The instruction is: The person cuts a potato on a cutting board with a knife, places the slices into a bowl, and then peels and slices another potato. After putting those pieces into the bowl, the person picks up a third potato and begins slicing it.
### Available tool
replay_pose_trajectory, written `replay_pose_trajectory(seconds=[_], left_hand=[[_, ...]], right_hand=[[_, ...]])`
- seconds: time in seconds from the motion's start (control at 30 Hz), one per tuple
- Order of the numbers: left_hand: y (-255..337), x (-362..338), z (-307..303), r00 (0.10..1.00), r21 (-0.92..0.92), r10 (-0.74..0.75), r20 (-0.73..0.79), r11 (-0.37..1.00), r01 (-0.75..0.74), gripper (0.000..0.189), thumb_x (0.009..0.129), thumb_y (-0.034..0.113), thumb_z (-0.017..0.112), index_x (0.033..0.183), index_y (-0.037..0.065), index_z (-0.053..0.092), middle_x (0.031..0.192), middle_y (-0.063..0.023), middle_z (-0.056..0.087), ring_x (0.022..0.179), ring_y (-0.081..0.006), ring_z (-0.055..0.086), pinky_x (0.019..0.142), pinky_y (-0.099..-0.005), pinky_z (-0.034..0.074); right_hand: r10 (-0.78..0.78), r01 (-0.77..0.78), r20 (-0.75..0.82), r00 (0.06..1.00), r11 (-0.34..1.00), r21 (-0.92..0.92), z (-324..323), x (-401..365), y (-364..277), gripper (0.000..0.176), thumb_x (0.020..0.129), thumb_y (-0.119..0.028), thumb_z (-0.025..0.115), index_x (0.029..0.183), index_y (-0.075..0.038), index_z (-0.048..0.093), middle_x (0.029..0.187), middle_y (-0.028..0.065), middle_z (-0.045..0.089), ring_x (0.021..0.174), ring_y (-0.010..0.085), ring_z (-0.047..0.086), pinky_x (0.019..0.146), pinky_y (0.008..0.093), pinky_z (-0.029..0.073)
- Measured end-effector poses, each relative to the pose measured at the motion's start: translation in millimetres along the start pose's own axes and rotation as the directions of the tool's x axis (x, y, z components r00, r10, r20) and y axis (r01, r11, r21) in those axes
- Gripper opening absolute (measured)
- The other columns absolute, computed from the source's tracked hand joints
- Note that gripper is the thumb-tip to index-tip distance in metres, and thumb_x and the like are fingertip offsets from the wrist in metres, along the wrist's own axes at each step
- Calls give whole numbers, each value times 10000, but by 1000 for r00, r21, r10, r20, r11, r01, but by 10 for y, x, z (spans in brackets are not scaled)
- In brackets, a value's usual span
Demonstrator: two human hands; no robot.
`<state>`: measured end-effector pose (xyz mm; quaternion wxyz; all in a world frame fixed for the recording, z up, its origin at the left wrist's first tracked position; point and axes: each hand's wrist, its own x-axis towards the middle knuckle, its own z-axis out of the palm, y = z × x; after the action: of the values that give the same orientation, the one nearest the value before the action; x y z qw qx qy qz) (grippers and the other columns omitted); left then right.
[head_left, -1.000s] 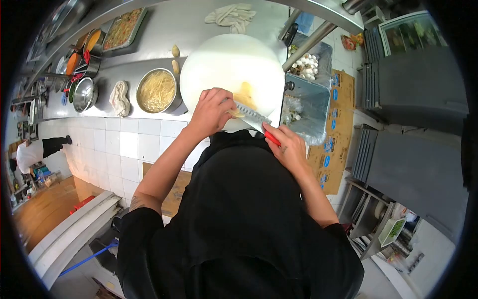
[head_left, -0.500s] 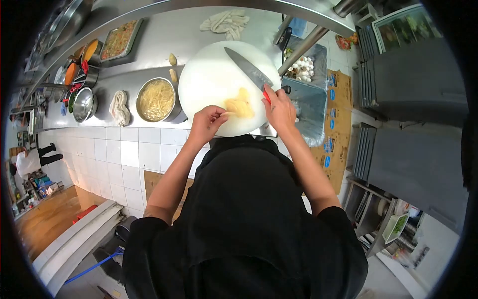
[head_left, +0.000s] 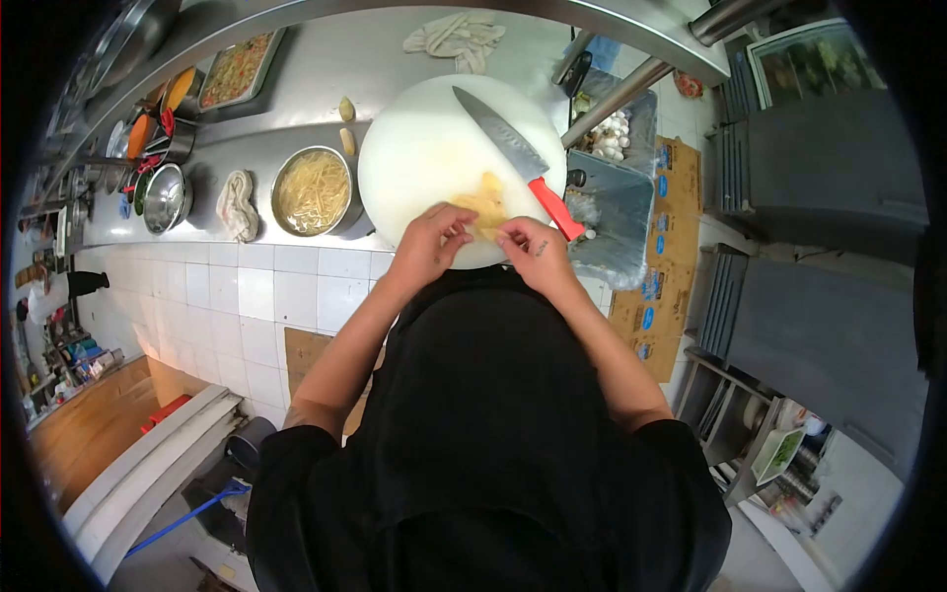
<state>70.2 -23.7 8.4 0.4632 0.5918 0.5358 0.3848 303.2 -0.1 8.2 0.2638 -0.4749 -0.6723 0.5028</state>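
Observation:
A pile of thin pale yellow slices (head_left: 487, 197) lies near the front of the round white cutting board (head_left: 414, 138). My left hand (head_left: 431, 245) is at the pile's left side, thumb and fingers pinched on a slice. At the lower right edge of the pile, my right hand (head_left: 536, 254) has its fingers drawn together on the slices; its fingertips are partly hidden. The chef's knife (head_left: 501, 133) with a red handle rests on the right of the board, and neither hand touches it.
Left of the board stands a metal bowl (head_left: 314, 190) of pale yellow strips. Two small pieces (head_left: 347, 141) lie behind it. A folded cloth (head_left: 237, 206), an empty steel bowl (head_left: 168, 198) and a tray of chopped food (head_left: 240, 71) are farther left. A lined bin (head_left: 612, 212) stands right.
My right hand has let go of the knife, now lying on the board, and moved left to the slices. My left hand has shifted slightly right, closer to the pile.

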Motion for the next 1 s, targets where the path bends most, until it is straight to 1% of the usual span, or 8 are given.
replay_pose_trajectory(seconds=[0.03,0.07,0.2,0.4,0.67,0.8,0.87,1.0], left_hand=[[48,64,-71,986,258,165,-15,953,-156,302,871,-29,812,1157,64,786,1130,-97,739,973,-256,726,855,-378,601],[60,123,-127,945,497,326,13,818,-289,350,841,-45,808,1165,85,788,1165,-87,720,1026,-277,713,876,-395,602],[-126,276,-241,953,471,272,134,828,-303,417,802,-64,792,1179,116,790,1203,-79,686,1096,-314,677,907,-421,595],[-163,309,-300,939,405,303,164,847,-345,332,818,-46,795,1114,102,772,1140,-93,689,1063,-327,687,886,-428,587],[-168,343,-361,938,362,297,181,866,-344,278,818,-18,821,1057,103,745,1089,-89,691,1039,-338,690,858,-434,575],[-186,334,-358,937,351,292,192,871,-343,259,847,1,820,1068,98,728,1089,-109,690,1038,-353,685,864,-427,566],[-179,334,-337,933,352,312,178,865,-356,264,850,-4,817,1084,88,736,1096,-116,702,1034,-357,691,865,-430,568],[-260,343,-297,931,353,337,142,861,-365,287,857,-10,814,1123,69,742,1109,-125,719,1006,-351,710,853,-426,582]], right_hand=[[35,-35,-110,993,999,1,18,6,48,167,954,-100,784,1085,2,768,956,133,736,830,247,741,777,369,586],[70,-71,-218,973,997,5,29,14,82,156,956,-96,774,1076,4,771,970,135,744,830,243,744,769,370,588],[1,-28,-265,964,995,-99,66,70,54,186,946,-107,777,1088,12,767,976,141,754,835,254,754,754,377,590],[196,-220,-264,944,974,-62,235,158,-85,210,941,-166,777,1079,-8,778,930,137,785,815,271,770,756,389,589],[-4,-119,-328,945,927,-355,323,203,-109,168,917,-183,797,1001,-42,761,947,141,778,825,345,761,739,464,578],[-3,-120,-345,938,935,-335,372,183,-60,151,908,-150,805,1010,-54,748,934,137,759,826,348,756,727,468,575],[-79,-33,-318,945,943,-332,380,180,-38,139,907,-109,800,1023,-62,739,932,141,745,818,359,748,727,473,576],[-128,-9,-328,936,923,-385,364,149,-74,122,907,-80,793,1017,-69,741,934,142,727,800,376,738,722,484,578]])
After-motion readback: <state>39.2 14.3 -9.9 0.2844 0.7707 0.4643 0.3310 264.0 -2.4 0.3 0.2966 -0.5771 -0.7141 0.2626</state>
